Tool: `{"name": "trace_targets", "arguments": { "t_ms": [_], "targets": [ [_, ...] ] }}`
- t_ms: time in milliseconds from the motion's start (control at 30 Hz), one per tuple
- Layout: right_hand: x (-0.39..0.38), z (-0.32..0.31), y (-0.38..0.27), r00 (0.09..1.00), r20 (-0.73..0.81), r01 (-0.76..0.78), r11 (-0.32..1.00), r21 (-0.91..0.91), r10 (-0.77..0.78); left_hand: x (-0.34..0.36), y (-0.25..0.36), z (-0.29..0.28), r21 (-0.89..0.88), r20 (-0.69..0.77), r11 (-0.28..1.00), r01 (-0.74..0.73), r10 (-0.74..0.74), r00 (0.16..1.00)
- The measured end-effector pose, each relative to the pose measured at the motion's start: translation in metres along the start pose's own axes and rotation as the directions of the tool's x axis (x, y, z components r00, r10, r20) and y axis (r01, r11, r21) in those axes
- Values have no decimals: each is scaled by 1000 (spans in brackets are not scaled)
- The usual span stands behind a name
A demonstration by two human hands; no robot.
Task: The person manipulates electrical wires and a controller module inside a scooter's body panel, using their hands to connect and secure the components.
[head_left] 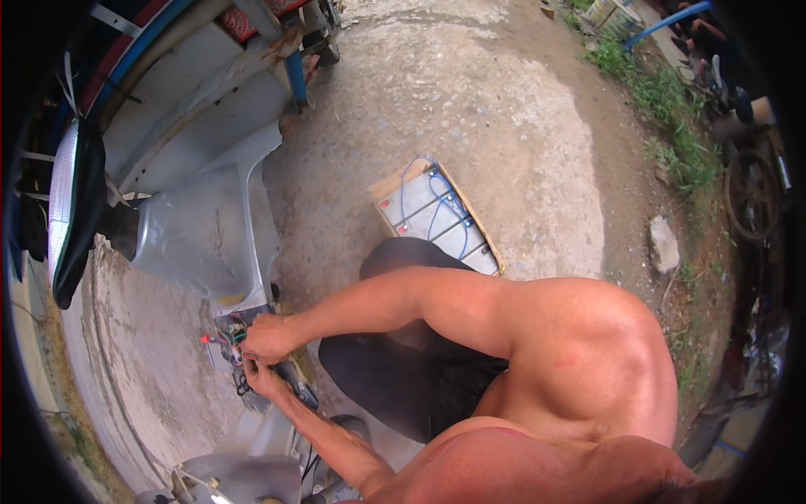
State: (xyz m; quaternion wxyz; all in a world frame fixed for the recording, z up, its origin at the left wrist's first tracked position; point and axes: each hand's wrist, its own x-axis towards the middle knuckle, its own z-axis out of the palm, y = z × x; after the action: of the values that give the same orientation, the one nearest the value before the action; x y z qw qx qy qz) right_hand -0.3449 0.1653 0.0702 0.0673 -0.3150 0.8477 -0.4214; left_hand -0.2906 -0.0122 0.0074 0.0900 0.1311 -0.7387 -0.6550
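In the lower left of the frame, the right hand (269, 338) and left hand (265, 382) meet, fingers bent, at the wires (238, 338) below a grey panel (201, 227), whether gripping any I cannot tell, apparently mid-wiring, so the next move calls for steady precision.

Rough, pale concrete ground (504, 92) carries an open cardboard box (386, 183), set at a slant, packed with grey blocks (418, 221) and looped blue wire (454, 200). Its uneven right edge meets a brown dirt strip (620, 189), where a pale stone (663, 244) lies near green weeds (672, 126).
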Motion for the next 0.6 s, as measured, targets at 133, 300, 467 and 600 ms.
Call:
{"name": "trace_targets", "arguments": {
  "t_ms": [133, 300, 467, 600],
  "targets": [
    [-11, -14, 6, 992, -92, 77, 995, -65, -82, -8, 19, 12, -241, 142, 969, 59, -25, 990],
    [-10, -6, -5, 991, -108, 69, 991, -112, -81, -15, 24, 0, -63, 62, 998, 8, -4, 998],
    [-14, -21, -4, 917, 234, -358, 925, 130, 322, -9, 8, 19, 12, -35, 1000, -23, 24, 999],
    [-19, 17, -8, 925, 298, -306, 928, 213, 237, -6, 29, 26, 17, -92, 999, 50, -48, 995]
  ]
}}
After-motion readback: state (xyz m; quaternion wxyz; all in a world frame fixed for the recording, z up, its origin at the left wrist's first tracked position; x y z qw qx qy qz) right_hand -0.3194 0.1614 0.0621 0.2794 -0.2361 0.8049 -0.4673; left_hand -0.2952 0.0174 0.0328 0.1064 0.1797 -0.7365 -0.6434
